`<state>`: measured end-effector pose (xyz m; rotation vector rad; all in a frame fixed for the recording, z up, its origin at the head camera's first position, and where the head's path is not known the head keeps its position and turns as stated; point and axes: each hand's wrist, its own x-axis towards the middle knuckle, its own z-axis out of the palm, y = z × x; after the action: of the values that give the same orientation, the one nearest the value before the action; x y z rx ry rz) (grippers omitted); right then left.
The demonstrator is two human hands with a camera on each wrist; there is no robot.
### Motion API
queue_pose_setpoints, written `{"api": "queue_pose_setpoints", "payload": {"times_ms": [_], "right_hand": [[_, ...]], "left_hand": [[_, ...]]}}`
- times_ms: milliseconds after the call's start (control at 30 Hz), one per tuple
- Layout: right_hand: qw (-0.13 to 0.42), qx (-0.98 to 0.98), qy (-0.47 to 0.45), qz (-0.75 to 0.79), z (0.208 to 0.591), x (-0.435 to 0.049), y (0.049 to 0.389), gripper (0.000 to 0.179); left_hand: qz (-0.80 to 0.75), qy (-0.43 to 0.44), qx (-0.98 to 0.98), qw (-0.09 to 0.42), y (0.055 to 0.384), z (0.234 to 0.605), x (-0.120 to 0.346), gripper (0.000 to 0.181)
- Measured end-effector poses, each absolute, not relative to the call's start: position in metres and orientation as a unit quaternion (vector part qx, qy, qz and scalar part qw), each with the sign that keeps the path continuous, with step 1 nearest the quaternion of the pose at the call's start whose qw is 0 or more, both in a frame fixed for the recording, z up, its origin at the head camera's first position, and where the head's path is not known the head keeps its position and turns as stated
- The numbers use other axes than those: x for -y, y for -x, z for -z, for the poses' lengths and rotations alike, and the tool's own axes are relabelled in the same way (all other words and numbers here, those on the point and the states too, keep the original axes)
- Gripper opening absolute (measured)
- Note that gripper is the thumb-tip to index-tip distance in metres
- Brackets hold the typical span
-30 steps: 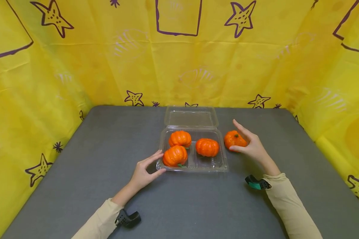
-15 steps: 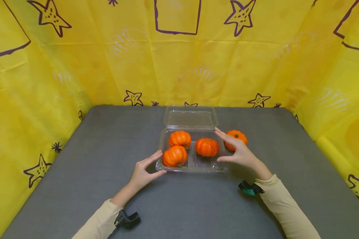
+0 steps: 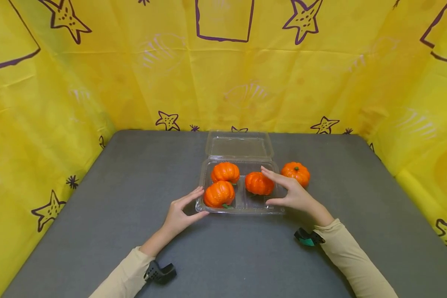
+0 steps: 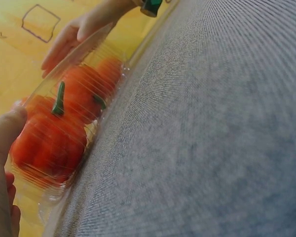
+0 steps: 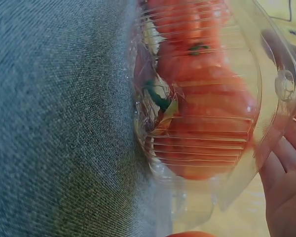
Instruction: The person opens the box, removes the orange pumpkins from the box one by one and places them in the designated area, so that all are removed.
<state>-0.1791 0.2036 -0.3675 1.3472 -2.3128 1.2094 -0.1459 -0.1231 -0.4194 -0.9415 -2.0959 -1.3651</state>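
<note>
One orange mini pumpkin [image 3: 258, 184] sits in the R compartment of the clear plastic clamshell [image 3: 242, 211], long axis side to side, stem [image 5: 158, 97] seemingly low, twd near side. Prob. light, stiff, a bit slick; best held round its ribs. R hand [image 3: 293, 194]: thumb & fingers spread alongside, contact unclear. L hand [image 3: 178, 216]: thumb & fingers apart at clamshell's L end; thin plastic prob. flexes.

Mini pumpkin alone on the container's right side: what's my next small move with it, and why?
I'd probably close the right hand around that mini pumpkin: the hand is spread open at its right side, the lid is folded back, and the left hand at the left edge of the clear clamshell container looks placed to steady it.
</note>
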Motion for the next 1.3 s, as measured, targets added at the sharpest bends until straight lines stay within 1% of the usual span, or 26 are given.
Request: {"api": "queue_pose_setpoints", "payload": {"times_ms": [167, 333, 500, 600, 833, 1100, 1300], "right_hand": [[0.105, 0.779, -0.472, -0.399, 0.381, -0.207, 0.187, 0.076], [0.095, 0.784, -0.482, -0.38, 0.399, -0.213, 0.198, 0.071], [0.097, 0.792, -0.496, -0.342, 0.398, -0.217, 0.204, 0.06], [0.101, 0.797, -0.499, -0.326, 0.394, -0.218, 0.207, 0.057], [0.096, 0.813, -0.477, -0.321, 0.395, -0.22, 0.215, 0.063], [0.071, 0.847, -0.439, -0.291, 0.397, -0.22, 0.217, 0.074], [0.083, 0.856, -0.415, -0.296, 0.394, -0.215, 0.219, 0.074]], "left_hand": [[0.496, 0.341, 0.765, 0.23, 0.146, 0.418, 0.123, 0.055], [0.492, 0.342, 0.766, 0.234, 0.145, 0.418, 0.123, 0.055], [0.495, 0.336, 0.768, 0.228, 0.148, 0.416, 0.12, 0.054], [0.498, 0.337, 0.766, 0.227, 0.15, 0.417, 0.119, 0.053], [0.496, 0.344, 0.763, 0.231, 0.149, 0.42, 0.119, 0.054], [0.499, 0.34, 0.763, 0.229, 0.146, 0.422, 0.121, 0.054], [0.496, 0.336, 0.768, 0.225, 0.145, 0.419, 0.122, 0.053]]}}
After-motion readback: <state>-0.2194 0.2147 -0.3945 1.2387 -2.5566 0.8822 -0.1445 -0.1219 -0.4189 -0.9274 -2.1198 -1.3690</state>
